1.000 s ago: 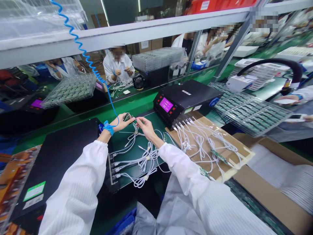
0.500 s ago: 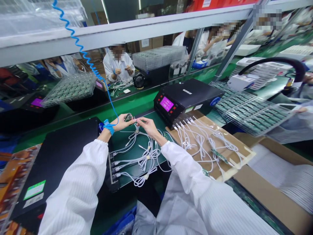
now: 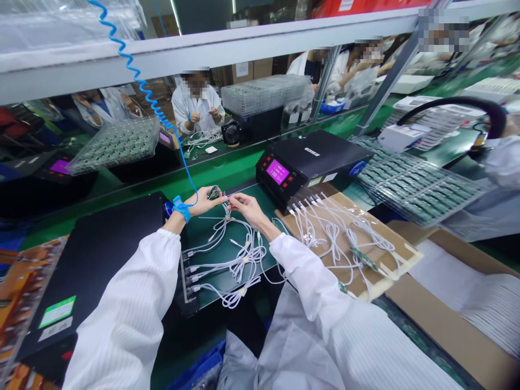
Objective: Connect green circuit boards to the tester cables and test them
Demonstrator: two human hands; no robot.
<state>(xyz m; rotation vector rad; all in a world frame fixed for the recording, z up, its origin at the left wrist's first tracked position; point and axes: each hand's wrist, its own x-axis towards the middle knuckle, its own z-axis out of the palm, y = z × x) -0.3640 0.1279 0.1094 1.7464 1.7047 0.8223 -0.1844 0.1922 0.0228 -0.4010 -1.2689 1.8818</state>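
Note:
My left hand [image 3: 204, 201], with a blue strap on its wrist, is closed around several small green circuit boards [image 3: 213, 192]. Its thumb tip meets the fingertips of my right hand [image 3: 247, 209], which are pinched together. What sits in that pinch is too small to make out. Just below both hands, bundled white cables [image 3: 245, 261] lie on the green work surface. Some of their plugs go into the edge of a black box [image 3: 117, 238] at the left.
A black tester [image 3: 317, 157] with a lit purple screen stands ahead on the right, white cables plugged into its front over a cardboard sheet [image 3: 390, 271]. Clear trays of circuit boards [image 3: 418, 184] lie beyond. A coiled blue cord [image 3: 140, 84] hangs to my wrist. A co-worker [image 3: 197, 105] sits opposite.
Both hands stay together in nearly the same spot, with only slight shifts of the fingers. The cables and boxes look unchanged.

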